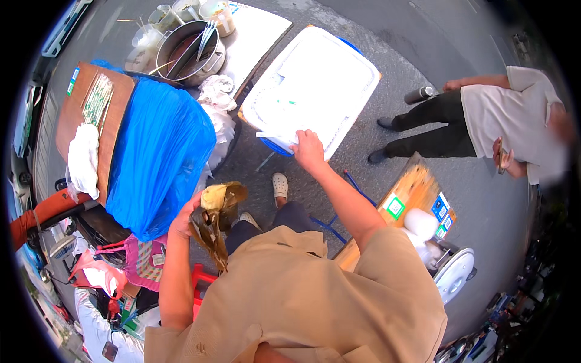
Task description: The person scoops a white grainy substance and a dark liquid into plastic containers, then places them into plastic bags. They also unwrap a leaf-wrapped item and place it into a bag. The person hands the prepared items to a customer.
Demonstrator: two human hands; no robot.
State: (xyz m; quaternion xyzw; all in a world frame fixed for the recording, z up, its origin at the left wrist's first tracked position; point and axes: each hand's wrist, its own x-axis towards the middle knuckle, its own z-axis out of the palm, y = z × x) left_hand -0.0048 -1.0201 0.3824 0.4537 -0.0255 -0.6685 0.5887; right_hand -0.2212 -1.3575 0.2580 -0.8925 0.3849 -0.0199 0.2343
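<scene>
My left hand [184, 217] grips a leaf-wrapped rice dumpling. Its yellow rice top [214, 197] is bare, and the brown leaves [209, 233] are peeled back and hang down. My right hand [308, 149] is at the near edge of a large white plastic lid [324, 75], its fingers bent over the rim. A thin white strip [268, 134] lies beside those fingertips; whether I hold it is unclear. Under the lid's near rim shows a blue handle [276, 147]. Small green marks or scraps [290, 102] are on the lid.
A metal pot [193, 54] with dark liquid and tongs stands far left, near plastic jugs [220, 16]. Blue plastic sheeting [156, 154] and a brown board [91, 113] with wrapped sticks are left. At right are a wooden board [411, 186], a plastic roll [421, 223] and a standing person [504, 118] holding a phone.
</scene>
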